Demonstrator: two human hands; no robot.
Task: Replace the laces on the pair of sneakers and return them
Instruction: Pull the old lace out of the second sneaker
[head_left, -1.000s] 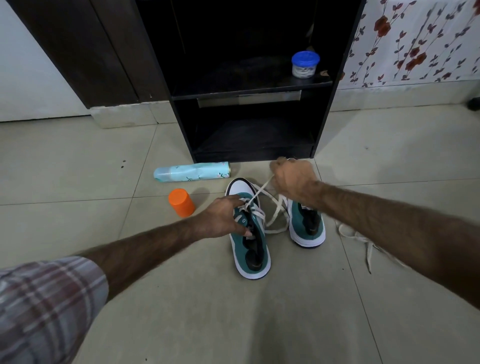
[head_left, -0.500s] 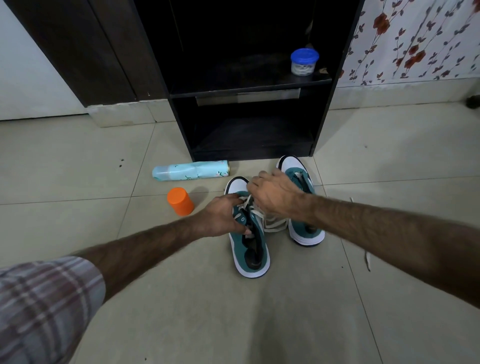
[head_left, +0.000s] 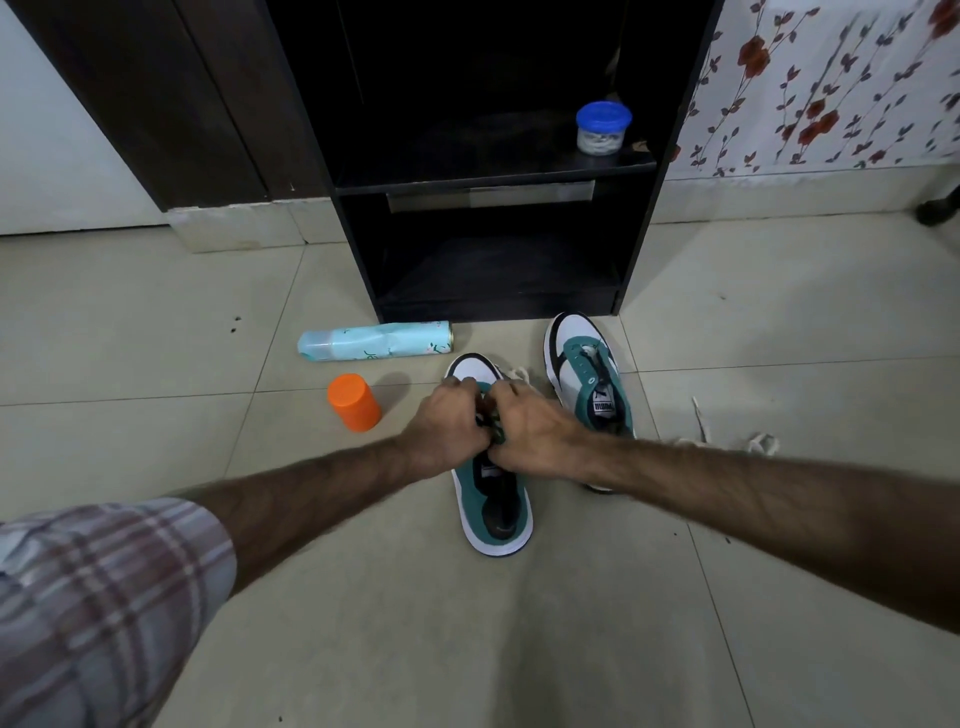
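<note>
While the near sneaker (head_left: 492, 512) is being worked on, the scene can be read off left to right. Far left on the floor tiles (head_left: 130, 322) a pale blue spray can (head_left: 375, 340) is lying on its side, with an orange cap (head_left: 354, 401) stood just near of it. Next, the left hand (head_left: 445, 434) is curled over the eyelet area of the near sneaker, and the right hand (head_left: 524, 434) is curled in against it from the other side, knuckles almost touching. Something is probably being pinched between them, the lace or the tongue, but the fingertips are hidden so it can't really be told. A bit of white lace (head_left: 519, 373) is poking out beyond the hands. Further right the second sneaker (head_left: 589, 382) is parked unlaced, toe toward the dark cabinet (head_left: 493, 176), where a blue-lidded jar (head_left: 602, 129) is shelved. Far right, a loose lace (head_left: 727, 436) is left on the floor.

For this step, the shoe should be kept pinned flat, and both lace ends should be evened out before the next eyelet is threaded.
</note>
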